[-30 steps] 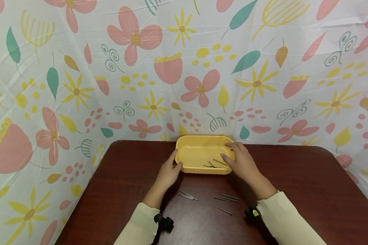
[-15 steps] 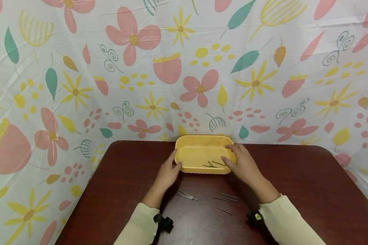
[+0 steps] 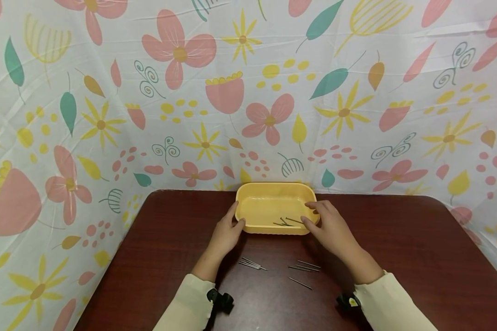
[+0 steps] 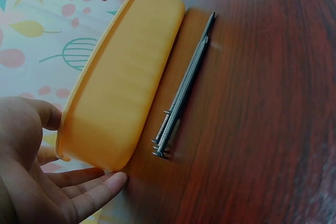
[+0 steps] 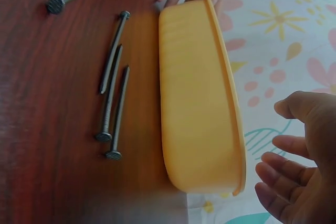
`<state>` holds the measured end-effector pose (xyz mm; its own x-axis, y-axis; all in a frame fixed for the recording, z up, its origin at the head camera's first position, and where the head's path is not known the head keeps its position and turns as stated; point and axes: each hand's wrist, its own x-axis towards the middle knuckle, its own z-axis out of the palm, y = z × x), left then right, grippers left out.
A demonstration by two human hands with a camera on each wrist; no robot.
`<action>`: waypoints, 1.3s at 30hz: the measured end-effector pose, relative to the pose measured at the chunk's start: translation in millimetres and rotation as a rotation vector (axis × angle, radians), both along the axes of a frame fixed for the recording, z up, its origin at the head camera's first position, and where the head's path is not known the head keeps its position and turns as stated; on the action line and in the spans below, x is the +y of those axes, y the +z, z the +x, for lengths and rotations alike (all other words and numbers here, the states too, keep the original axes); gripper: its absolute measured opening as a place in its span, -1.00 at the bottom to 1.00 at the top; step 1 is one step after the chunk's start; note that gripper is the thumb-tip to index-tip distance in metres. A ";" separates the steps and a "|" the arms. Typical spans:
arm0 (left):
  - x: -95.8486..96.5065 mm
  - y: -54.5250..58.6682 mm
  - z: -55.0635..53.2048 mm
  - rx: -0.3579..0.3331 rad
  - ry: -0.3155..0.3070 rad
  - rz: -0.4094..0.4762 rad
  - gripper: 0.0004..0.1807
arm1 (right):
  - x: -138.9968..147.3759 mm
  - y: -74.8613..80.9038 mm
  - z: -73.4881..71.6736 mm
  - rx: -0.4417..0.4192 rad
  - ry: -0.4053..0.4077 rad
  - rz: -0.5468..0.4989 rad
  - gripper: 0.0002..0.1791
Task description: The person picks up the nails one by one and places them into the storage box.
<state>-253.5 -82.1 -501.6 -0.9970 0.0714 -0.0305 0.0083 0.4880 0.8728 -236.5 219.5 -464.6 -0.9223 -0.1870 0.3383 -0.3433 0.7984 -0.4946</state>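
Note:
A yellow plastic tray [image 3: 269,208] stands at the table's back edge, with several dark nails [image 3: 287,221] inside near its front right. My left hand [image 3: 227,234] holds its left end, thumb at the rim and fingers against the outer end wall, as the left wrist view shows. Beside the right end is my right hand [image 3: 335,234], fingers spread and loosely bent; a gap separates it from the tray in the right wrist view. In front of the tray lie a left bunch of nails [image 3: 251,263] and, to the right, three nails [image 5: 113,93] with a single nail [image 3: 300,282] nearer me.
The table [image 3: 170,276] is dark red wood with a glossy top. A floral cloth [image 3: 269,92] hangs right behind its back edge and along the sides. Each wrist wears a small black camera [image 3: 221,301].
My right hand has drawn slightly away from the tray's right end, off the rim. The left hand, the tray and the loose nails have stayed put.

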 end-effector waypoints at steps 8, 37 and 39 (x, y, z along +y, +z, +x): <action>0.0 -0.7 -0.7 0.006 0.001 0.001 -0.30 | 1.9 -2.7 11.4 0.038 0.010 0.008 -0.58; 0.1 0.4 0.1 0.010 0.007 -0.018 -0.29 | 8.1 -17.8 34.3 -0.153 0.043 0.018 -0.78; -0.1 0.0 0.4 0.007 0.003 -0.014 -0.29 | 8.6 -19.6 34.6 -0.174 0.070 0.021 -0.79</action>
<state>-253.1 -82.2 -501.6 -0.9974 0.0678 -0.0247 0.0126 0.4998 0.8661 -202.0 228.1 -484.2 -0.9510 -0.2583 0.1699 -0.3092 0.7865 -0.5347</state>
